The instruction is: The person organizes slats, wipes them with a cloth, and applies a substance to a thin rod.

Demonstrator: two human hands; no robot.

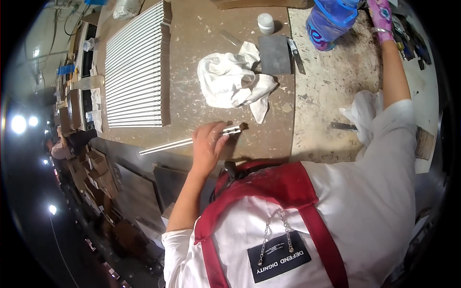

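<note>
My left hand (210, 144) is closed around a long, thin white strip (168, 146) with a dark line along it, near the table's front edge. The strip slants down to the left, and its right end lies by a small brown block (243, 126). My right arm stretches to the far right. My right hand (381, 19), in a pink floral glove, is cut off at the picture's top, so its fingers cannot be made out. Just left of it stands a blue and purple bag or tub (331, 24). A crumpled white cloth (228, 79) lies beyond my left hand.
Many similar white strips lie in a row on a brown board (165, 72) at the left. Near the middle are a white jar (265, 23), a dark grey square pad (275, 55) and a utility knife (297, 56). Dark tools (413, 43) and a white rag (362, 113) lie right.
</note>
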